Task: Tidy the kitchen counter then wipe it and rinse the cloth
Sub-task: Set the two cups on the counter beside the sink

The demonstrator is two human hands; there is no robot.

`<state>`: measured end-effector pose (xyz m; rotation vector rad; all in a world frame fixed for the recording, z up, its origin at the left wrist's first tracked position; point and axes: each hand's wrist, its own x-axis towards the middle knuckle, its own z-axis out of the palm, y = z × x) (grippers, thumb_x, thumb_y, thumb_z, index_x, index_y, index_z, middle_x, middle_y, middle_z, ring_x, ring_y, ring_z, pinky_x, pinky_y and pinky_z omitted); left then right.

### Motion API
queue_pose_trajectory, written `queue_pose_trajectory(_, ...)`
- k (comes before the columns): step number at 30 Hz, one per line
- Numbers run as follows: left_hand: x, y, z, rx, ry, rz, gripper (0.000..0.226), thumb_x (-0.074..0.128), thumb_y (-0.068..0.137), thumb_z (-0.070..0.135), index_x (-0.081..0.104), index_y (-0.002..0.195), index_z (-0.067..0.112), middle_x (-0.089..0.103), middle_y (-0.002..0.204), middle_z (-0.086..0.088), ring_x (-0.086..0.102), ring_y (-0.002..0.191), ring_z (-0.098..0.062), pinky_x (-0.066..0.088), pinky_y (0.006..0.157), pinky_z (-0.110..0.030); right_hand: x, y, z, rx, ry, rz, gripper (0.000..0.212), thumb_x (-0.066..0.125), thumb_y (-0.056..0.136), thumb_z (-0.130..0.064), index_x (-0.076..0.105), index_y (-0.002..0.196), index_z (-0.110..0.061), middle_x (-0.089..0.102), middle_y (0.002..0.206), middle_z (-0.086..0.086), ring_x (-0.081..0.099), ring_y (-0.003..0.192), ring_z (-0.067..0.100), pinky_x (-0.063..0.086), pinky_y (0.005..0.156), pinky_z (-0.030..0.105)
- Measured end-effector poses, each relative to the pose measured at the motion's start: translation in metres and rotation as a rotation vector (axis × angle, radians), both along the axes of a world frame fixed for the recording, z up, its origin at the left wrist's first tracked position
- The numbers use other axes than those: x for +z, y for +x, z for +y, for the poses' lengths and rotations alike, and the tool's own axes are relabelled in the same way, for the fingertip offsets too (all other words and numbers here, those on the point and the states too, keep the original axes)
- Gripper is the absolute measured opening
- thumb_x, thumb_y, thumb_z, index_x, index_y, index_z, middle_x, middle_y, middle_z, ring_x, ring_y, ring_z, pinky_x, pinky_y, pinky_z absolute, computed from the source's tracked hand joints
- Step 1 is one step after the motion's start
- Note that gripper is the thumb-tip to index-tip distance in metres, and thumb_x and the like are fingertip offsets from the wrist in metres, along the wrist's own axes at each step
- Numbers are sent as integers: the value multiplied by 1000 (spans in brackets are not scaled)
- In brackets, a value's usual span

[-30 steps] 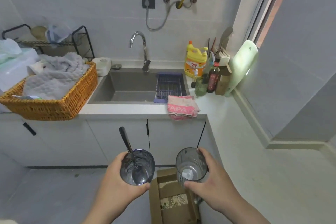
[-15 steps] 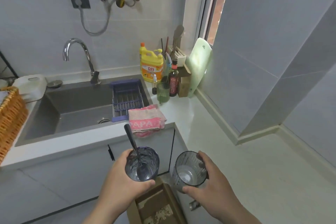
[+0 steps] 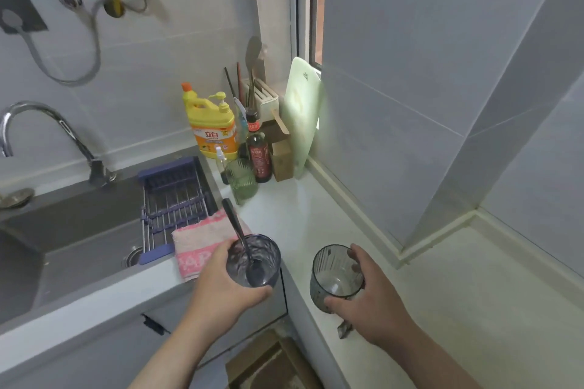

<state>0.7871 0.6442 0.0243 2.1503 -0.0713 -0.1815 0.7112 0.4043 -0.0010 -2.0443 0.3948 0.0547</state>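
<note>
My left hand (image 3: 221, 289) grips a dark glass (image 3: 267, 257) with a spoon (image 3: 235, 229) standing in it, held above the counter's front corner. An empty ribbed grey glass (image 3: 331, 275) is gripped by my right hand (image 3: 369, 303) over the white counter (image 3: 316, 215) to the right. A pink cloth (image 3: 197, 241) lies folded on the counter edge beside the sink (image 3: 79, 230), partly behind my left hand.
A blue drying rack (image 3: 177, 196) spans the sink's right end; the tap (image 3: 47, 126) is at the left. In the back corner stand a yellow detergent bottle (image 3: 213, 126), a dark sauce bottle (image 3: 259, 151), a green glass (image 3: 241, 180), a utensil holder (image 3: 264, 98) and a pale cutting board (image 3: 300, 114). A cardboard box (image 3: 268, 363) sits on the floor.
My view has swung right and closer to the counter. Both hands have carried the glasses up and forward, from over the floor box to over the counter corner.
</note>
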Motion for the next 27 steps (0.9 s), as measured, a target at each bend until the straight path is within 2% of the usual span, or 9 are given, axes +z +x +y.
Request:
queue_pose_trajectory(1, -1, 10, -7, -12, 3, 1, 100, 91, 49, 35, 41, 135, 29, 54, 123, 14, 54, 113, -9, 45, 95, -29, -1, 5, -4, -9, 7, 4, 98, 81, 70, -33, 22, 149, -37, 34, 146, -20, 47, 116, 0, 49, 76, 12)
queue_pose_trajectory(4, 2, 39, -29, -48, -26, -4, 88, 93, 53, 25, 43, 125, 32, 54, 112, 18, 55, 104, -4, 41, 85, -19, -8, 23, -16, -52, -9, 16, 99, 80, 72, -31, 20, 151, -33, 33, 147, -18, 42, 124, 2, 44, 77, 7)
queue_pose_trajectory(7, 3, 73, -52, -89, -52, 7, 81, 92, 57, 16, 40, 116, 33, 51, 101, 25, 51, 87, 10, 37, 71, -7, -16, 44, -24, -116, 5, 30, 98, 79, 73, -31, 20, 151, -31, 33, 145, -17, 39, 126, 6, 45, 64, 4)
queue_pose_trajectory(9, 0, 95, -65, -121, -50, 27, 79, 91, 58, 16, 39, 116, 32, 54, 100, 20, 52, 86, 9, 38, 71, -11, -22, 58, -28, -162, -5, 27, 97, 80, 67, -39, 26, 147, -34, 39, 142, -17, 42, 129, 10, 49, 79, 14)
queue_pose_trajectory(12, -10, 128, -81, -166, -48, 44, 70, 90, 59, 12, 42, 107, 31, 55, 95, 23, 56, 88, 6, 40, 69, -12, -23, 78, -28, -216, -6, 20, 95, 80, 61, -44, 30, 142, -34, 43, 131, -18, 54, 119, 18, 55, 90, 42)
queue_pose_trajectory(16, -23, 166, -101, -244, -49, 56, 68, 88, 61, 12, 44, 107, 32, 54, 93, 27, 54, 79, 15, 38, 65, -6, -26, 110, -26, -253, -18, 18, 101, 83, 67, -34, 24, 148, -31, 39, 135, -12, 48, 122, 15, 54, 91, 46)
queue_pose_trajectory(21, -43, 206, -121, -321, -50, 98, 60, 87, 61, 11, 45, 94, 38, 56, 90, 26, 53, 76, 22, 39, 62, -2, -33, 148, -24, -301, -70, 36, 102, 83, 69, -35, 22, 150, -27, 37, 144, -9, 40, 131, 11, 44, 85, 19)
queue_pose_trajectory(24, -54, 225, -130, -341, -53, 94, 58, 89, 60, 13, 47, 92, 37, 57, 91, 24, 52, 76, 21, 38, 61, -3, -38, 166, -26, -330, -82, 43, 90, 83, 68, -35, 32, 142, -28, 45, 129, -10, 48, 114, 9, 42, 75, 17)
queue_pose_trajectory(27, -62, 239, -136, -368, -48, 84, 66, 89, 59, 18, 45, 106, 33, 53, 92, 27, 52, 79, 16, 38, 66, -6, -47, 178, -30, -369, -94, 29, 75, 83, 63, -36, 43, 126, -33, 51, 120, -12, 53, 109, 8, 42, 78, 20)
